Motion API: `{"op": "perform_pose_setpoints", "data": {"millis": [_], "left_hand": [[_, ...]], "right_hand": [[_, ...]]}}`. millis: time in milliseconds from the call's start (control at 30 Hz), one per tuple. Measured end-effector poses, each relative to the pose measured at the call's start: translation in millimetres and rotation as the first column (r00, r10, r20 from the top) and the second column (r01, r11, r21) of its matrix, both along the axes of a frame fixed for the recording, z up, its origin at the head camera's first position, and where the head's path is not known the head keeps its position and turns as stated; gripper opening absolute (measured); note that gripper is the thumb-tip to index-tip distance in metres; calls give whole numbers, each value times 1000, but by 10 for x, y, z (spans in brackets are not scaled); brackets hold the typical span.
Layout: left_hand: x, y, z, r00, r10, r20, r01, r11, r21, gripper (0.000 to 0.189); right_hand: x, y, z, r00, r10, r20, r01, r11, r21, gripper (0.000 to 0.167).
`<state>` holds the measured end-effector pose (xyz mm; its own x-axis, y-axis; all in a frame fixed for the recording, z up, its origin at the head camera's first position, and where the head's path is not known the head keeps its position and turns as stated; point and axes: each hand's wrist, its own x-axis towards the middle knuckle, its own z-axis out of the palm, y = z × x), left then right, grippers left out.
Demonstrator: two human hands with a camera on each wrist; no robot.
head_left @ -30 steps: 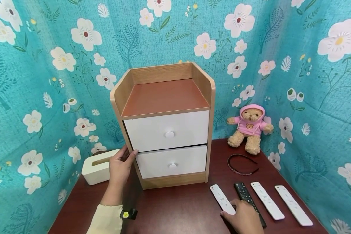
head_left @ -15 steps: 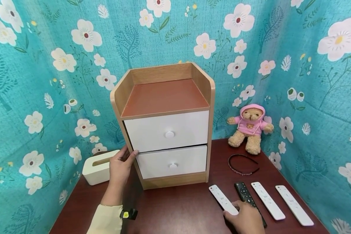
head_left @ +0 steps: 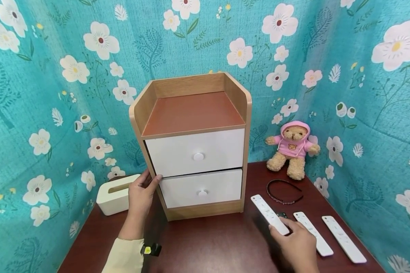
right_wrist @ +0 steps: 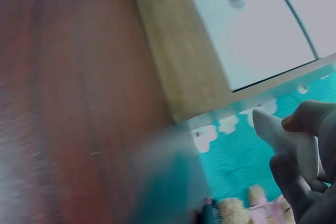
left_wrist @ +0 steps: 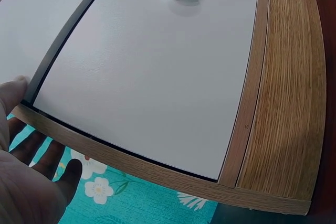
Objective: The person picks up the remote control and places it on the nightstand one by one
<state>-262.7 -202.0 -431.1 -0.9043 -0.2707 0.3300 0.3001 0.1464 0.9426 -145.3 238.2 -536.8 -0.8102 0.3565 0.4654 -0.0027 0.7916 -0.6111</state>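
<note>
A person's right hand (head_left: 295, 242) holds a white remote (head_left: 269, 213) above the desk (head_left: 205, 244), near and right of the cabinet (head_left: 177, 155), its fingers clamped on the remote's near end. The left hand (head_left: 141, 193) braces the cabinet's left side, thumb on the front edge, other fingers spread apart. Pinched at one end, the remote could tip or drop if that grip loosens; a low sweep could also nudge the black remote (head_left: 282, 215), mostly hidden by the hand. The white remote's long axis slants from near right, its free end pointing far left.
</note>
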Motion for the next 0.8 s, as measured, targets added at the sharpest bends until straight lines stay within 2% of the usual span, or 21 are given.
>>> {"op": "perform_pose_setpoints", "data": {"millis": [233, 367, 467, 633, 800], "left_hand": [[-10, -2, -2, 1000, 1, 0, -1, 1000, 6, 55], [-11, 1, -2, 1000, -1, -5, 1, 1000, 5, 55], [-12, 1, -2, 1000, -3, -3, 3, 1000, 9, 55], [-20, -3, -2, 1000, -6, 3, 6, 1000, 17, 57], [-18, 1, -22, 1000, -1, 1, 1, 1000, 18, 56]], "right_hand": [[87, -45, 390, 985, -80, -156, 74, 996, -44, 45], [175, -86, 667, 974, -118, -194, 104, 991, -81, 46], [242, -143, 881, 970, -122, -210, 98, 988, -121, 46], [290, -284, 1206, 957, -93, -276, 41, 982, -186, 46], [256, -484, 1531, 915, -18, -402, -89, 965, -246, 48]]}}
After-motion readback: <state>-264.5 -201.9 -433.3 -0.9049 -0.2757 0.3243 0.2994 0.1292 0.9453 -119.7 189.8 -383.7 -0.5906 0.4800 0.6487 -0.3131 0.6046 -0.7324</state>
